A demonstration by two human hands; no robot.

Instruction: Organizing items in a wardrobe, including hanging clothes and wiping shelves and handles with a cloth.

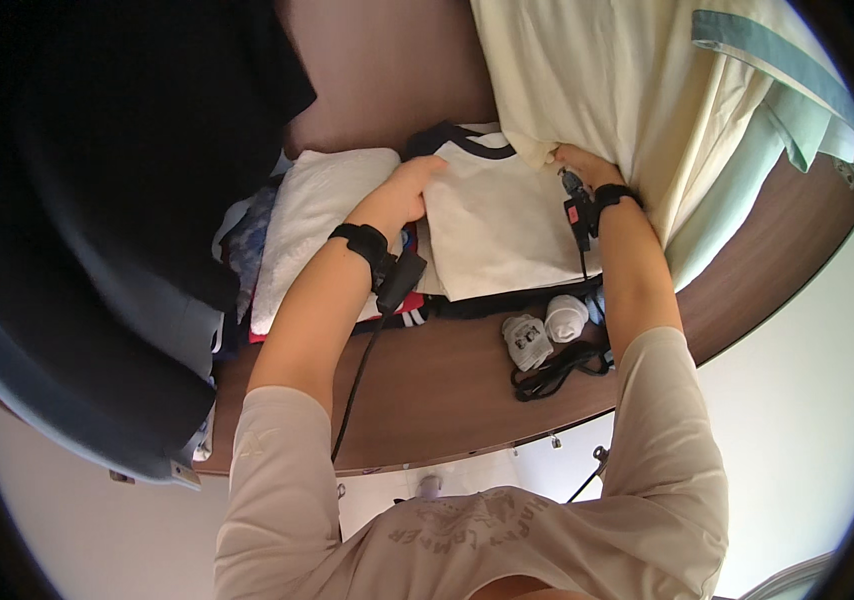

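Folded cream T-shirt with dark navy collar trim (492, 225): lies flat on the brown wooden shelf (447, 385), directly under and between both hands, its collar at the far end and its near edge resting on a dark garment beneath. Left hand (417, 185): pressed knuckles-up on the shirt's left edge near the collar, fingers curled down onto or under the cloth; whether they pinch the fabric cannot be told. Right hand (582, 165): at the shirt's far right corner, fingers tucked beneath the hanging pale yellow garment (597, 90) and mostly hidden, so its grip cannot be told either. Both wrists carry black straps with small devices, and a cable (357, 385) runs down from the left one. Just left of the left hand: a folded white textured cloth (312, 225) atop a stack with red and blue patterned pieces. Near the right forearm, toward the body: two rolled white sock bundles (545, 330) and a black cord (557, 372) on the bare shelf. Far left: dark hanging clothing (117, 200). Risks, as judged: the hanging yellow garment may drag over the fold and rumple it if the right hand withdraws sharply; uneven pressure between the hands may skew the fold; the left wrist cable may snag the neighbouring stack; the sock bundles sit close enough to the right forearm to be knocked toward the shelf's edge.
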